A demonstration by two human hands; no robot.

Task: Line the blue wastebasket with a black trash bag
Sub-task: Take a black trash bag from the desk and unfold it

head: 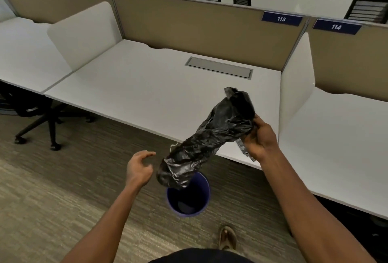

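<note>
Person holding a crumpled black trash bag (206, 136) above a blue wastebasket (189, 196) on the carpet.
The right hand (259, 138) grips the bag's far end; the left hand (138, 167), fingers spread, is empty just left of it.

The floor (63, 189) is a brown and grey carpet. The blue wastebasket (189, 199) stands on it, just in front of the white bench (136, 90). A black chair base (42, 124) with wheels stands on the floor too, well to the left of the wastebasket. A foot in a sandal (227, 238) rests near the wastebasket, closer to the camera.
</note>
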